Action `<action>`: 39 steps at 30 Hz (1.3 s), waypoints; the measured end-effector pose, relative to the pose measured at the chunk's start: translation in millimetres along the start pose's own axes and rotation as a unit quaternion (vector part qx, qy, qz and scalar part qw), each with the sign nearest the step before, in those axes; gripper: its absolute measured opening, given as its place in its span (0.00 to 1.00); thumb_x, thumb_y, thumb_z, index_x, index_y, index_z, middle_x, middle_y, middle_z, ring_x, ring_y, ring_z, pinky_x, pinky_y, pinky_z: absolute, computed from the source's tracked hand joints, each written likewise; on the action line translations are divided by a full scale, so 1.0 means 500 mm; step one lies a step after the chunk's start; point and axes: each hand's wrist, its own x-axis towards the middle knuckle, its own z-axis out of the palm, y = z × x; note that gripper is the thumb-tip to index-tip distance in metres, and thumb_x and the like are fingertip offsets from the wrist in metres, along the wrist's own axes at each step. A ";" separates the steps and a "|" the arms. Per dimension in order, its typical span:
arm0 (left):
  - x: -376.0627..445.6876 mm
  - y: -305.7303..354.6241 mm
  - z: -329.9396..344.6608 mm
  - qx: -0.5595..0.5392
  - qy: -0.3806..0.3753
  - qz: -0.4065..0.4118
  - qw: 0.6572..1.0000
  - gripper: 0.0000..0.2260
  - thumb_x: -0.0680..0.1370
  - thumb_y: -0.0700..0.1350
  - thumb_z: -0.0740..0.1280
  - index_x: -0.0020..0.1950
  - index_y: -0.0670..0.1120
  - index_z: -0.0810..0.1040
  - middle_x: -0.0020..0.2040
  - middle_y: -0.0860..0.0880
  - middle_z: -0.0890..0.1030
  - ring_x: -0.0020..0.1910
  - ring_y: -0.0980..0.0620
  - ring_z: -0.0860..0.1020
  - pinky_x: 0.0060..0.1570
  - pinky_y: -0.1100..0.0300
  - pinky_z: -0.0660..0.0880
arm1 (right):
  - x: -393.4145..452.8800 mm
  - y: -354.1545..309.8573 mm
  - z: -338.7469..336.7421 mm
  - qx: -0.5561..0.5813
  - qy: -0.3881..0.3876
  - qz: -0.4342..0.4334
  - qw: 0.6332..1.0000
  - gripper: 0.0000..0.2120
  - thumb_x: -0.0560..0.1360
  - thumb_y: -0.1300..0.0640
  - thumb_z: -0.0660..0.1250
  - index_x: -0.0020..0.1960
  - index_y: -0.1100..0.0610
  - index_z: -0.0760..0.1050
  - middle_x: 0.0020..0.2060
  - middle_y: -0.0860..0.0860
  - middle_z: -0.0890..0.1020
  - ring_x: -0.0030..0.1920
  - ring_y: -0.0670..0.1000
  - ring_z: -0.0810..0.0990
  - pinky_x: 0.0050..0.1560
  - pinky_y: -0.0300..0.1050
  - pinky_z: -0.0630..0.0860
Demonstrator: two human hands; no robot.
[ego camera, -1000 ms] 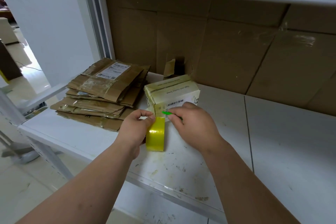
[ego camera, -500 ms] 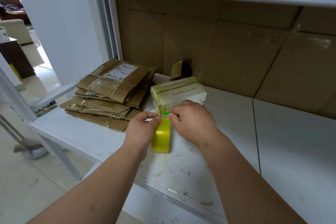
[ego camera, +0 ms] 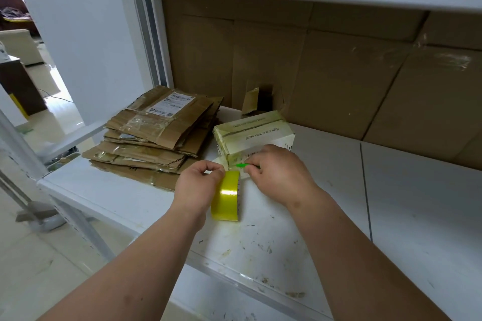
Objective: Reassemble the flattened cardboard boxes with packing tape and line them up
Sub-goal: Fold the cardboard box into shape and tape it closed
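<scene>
While the left hand point(ego camera: 198, 185) grips the tape roll point(ego camera: 226, 195), the right hand point(ego camera: 276, 172) pinches a green cutter point(ego camera: 243, 165) touching the box point(ego camera: 254, 135) just ahead.

White shelf point(ego camera: 417, 190) (stained), cardboard backing point(ego camera: 339, 73)

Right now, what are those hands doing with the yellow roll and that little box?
A person is taping up a small cardboard box on a white shelf. The left hand holds a yellow packing tape roll on edge. The right hand pinches a small green tool at the box's near side. A stack of flattened boxes lies alongside.
</scene>
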 end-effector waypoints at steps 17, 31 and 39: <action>0.005 0.020 -0.003 0.082 -0.053 -0.010 0.995 0.11 0.77 0.52 0.71 0.38 0.48 0.78 0.38 0.46 0.80 0.35 0.46 0.77 0.34 0.57 0.73 | -0.063 0.084 0.046 -0.088 0.133 0.164 0.974 0.15 0.71 0.49 0.60 0.53 0.53 0.79 0.50 0.52 0.76 0.52 0.56 0.75 0.58 0.53 0.66; 0.047 0.065 -0.012 0.276 -0.014 0.006 0.961 0.22 0.80 0.61 0.63 0.43 0.43 0.81 0.40 0.45 0.81 0.39 0.48 0.79 0.43 0.54 0.76 | 0.036 0.041 0.019 0.014 0.168 0.070 0.983 0.24 0.77 0.45 0.67 0.71 0.51 0.71 0.66 0.52 0.70 0.63 0.58 0.65 0.65 0.49 0.63; 0.057 0.063 -0.009 0.269 -0.020 0.000 0.963 0.20 0.82 0.56 0.61 0.41 0.44 0.82 0.39 0.46 0.80 0.38 0.48 0.77 0.35 0.59 0.71 | 0.054 0.074 -0.023 0.100 0.047 0.124 0.986 0.36 0.71 0.49 0.71 0.76 0.50 0.61 0.76 0.45 0.55 0.73 0.54 0.60 0.71 0.50 0.63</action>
